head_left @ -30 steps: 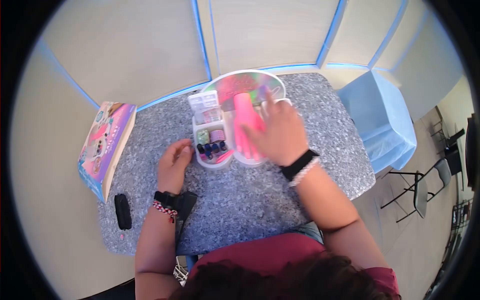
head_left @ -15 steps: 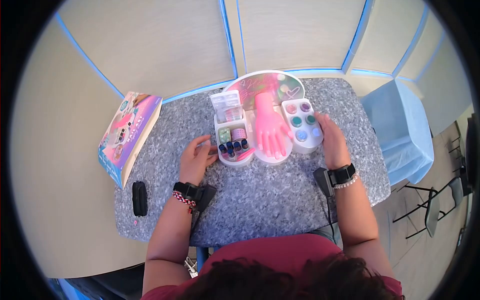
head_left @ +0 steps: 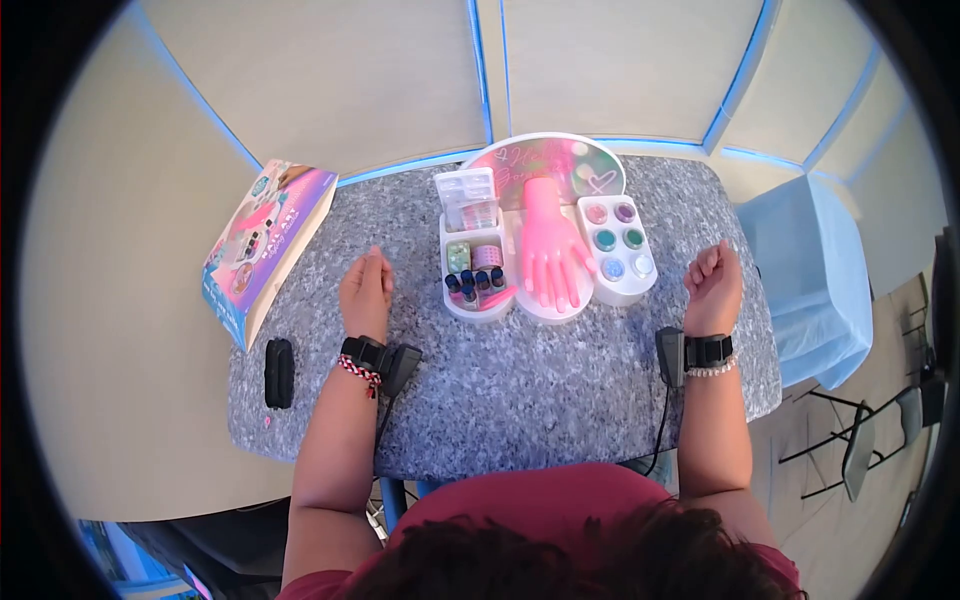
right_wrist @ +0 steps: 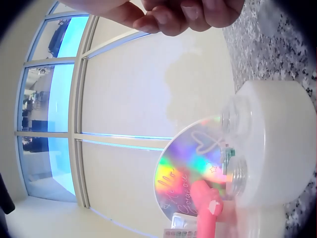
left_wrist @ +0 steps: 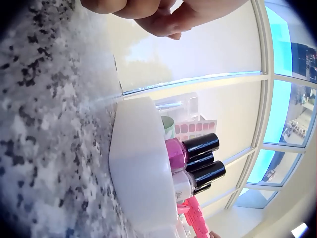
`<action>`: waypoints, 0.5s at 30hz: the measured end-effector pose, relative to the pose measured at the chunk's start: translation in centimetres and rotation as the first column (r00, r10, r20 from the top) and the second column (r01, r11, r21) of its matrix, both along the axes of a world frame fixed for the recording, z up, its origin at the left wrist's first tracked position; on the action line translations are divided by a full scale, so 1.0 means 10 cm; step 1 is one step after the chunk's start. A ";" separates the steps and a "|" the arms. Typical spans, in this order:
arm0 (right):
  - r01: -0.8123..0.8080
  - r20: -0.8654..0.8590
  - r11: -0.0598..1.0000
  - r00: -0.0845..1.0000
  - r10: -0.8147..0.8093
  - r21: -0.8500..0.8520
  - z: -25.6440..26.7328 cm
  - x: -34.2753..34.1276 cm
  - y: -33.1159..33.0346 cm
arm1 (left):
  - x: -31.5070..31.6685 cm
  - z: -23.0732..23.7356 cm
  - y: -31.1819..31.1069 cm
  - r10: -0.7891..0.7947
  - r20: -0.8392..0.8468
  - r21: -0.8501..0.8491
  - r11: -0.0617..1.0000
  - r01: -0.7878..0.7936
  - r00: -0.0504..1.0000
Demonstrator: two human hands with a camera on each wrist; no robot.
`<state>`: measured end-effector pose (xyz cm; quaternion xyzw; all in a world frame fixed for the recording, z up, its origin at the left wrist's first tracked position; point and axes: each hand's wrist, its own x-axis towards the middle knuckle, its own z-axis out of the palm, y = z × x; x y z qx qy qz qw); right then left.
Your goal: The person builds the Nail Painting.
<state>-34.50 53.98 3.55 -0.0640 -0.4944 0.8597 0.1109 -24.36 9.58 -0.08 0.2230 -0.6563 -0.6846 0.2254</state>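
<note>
My left hand [head_left: 366,292] rests above the table left of a white nail art station, apart from it, its fingers loosely bent around nothing. To the station's right, my right hand [head_left: 714,288] holds nothing, its fingers [right_wrist: 190,15] loosely curled. A pink model hand [head_left: 553,255] lies fingers-forward in the middle of the station. Its left tray [head_left: 447,232] holds dark-capped nail polish bottles [left_wrist: 181,153], tape rolls [head_left: 487,257] and pink tweezers [head_left: 497,298]. Several glitter pots [head_left: 605,240] sit in the right tray [head_left: 625,286]. Behind stands a shiny round-topped panel [head_left: 590,165] with pink lettering.
A purple nail art box [head_left: 265,240] leans at the table's left edge. Nearer me lies a black case [head_left: 279,373] beside a tiny pink piece [head_left: 268,421]. A blue-covered stand [head_left: 805,280] and folding chairs [head_left: 860,440] are on the right.
My right hand left the station's right tray, where it had set down glitter pots, and moved right. My left hand drew away from the left tray. Both hands now stand apart from the station.
</note>
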 end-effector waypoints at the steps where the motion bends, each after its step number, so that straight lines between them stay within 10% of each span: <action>1: -0.014 0.019 1.000 1.000 0.013 0.027 -0.01 0.02 0.00 | 0.00 0.00 -0.01 0.004 0.017 0.021 1.000 -0.004 1.000; 15: -0.051 0.070 0.999 0.996 0.050 0.009 0.02 0.09 -0.12 | 0.01 0.01 -0.02 0.022 0.042 -0.003 1.000 -0.022 0.999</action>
